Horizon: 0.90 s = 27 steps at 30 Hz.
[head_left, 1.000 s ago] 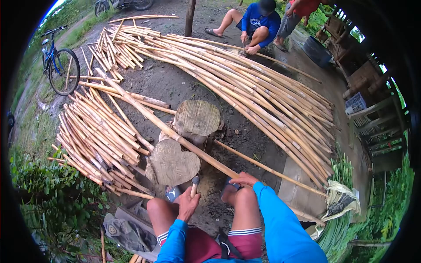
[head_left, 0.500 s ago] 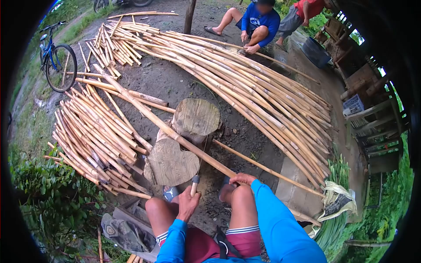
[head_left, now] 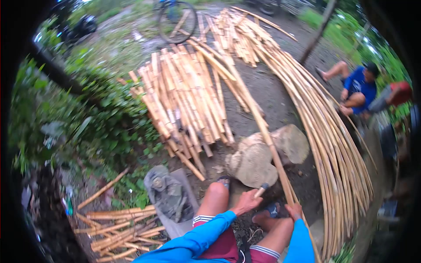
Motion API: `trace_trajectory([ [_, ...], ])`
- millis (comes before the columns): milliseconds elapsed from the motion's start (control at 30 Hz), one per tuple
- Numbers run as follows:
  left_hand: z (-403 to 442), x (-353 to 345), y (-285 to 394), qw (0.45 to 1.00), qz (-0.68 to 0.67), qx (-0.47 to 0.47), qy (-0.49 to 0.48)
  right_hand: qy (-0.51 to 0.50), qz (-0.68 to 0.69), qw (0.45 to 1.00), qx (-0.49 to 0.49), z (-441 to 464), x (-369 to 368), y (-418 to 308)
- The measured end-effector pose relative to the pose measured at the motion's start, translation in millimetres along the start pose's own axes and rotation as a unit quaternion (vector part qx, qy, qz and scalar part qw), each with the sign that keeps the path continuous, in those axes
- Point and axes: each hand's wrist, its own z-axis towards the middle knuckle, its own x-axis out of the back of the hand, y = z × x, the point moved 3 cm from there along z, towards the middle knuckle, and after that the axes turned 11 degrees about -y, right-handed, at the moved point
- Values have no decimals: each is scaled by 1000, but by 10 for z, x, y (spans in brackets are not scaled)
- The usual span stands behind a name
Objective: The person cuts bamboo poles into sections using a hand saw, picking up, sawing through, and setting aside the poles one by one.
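My right hand (head_left: 294, 211) is closed around a long bamboo pole (head_left: 275, 154), near its lower part. The pole slants up and away across two wooden chopping stumps, the near one (head_left: 254, 166) with a notched outline and the far one (head_left: 293, 144) beside it. In my left hand (head_left: 247, 203) is a wooden-handled knife (head_left: 262, 190) with a dark collar. Its blade is too thin and blurred to make out. The left fist hovers just in front of the near stump, left of the pole.
Piles of bamboo lie left (head_left: 184, 96) and right (head_left: 324, 144). Cut pieces (head_left: 118, 232) and a camouflage cloth (head_left: 169, 193) on a board lie to my left. A bicycle (head_left: 176, 22) stands behind. A person in blue (head_left: 362, 87) sits far right, near another in red (head_left: 399, 94).
My view has swung to the left, so the stumps, pole and seated person now appear further right. The cut pieces at my left have come into view. Both hands keep their holds.
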Motion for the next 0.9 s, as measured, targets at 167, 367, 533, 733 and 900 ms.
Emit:
trace_trajectory([
  [167,29,20,-7,1000,-28,14,2,81,-15,994,-68,-226,331,-503],
  [367,-68,110,23,996,-78,-5,31,113,-76,988,-75,-95,197,-552],
  [533,-173,90,-51,994,-86,48,38,116,-99,981,-121,-184,188,-676],
  [733,-256,7,-114,993,-77,30,84,72,-32,987,-142,-347,175,-830],
  [900,-415,58,-38,994,-62,26,89,92,-37,989,-105,-197,92,-680],
])
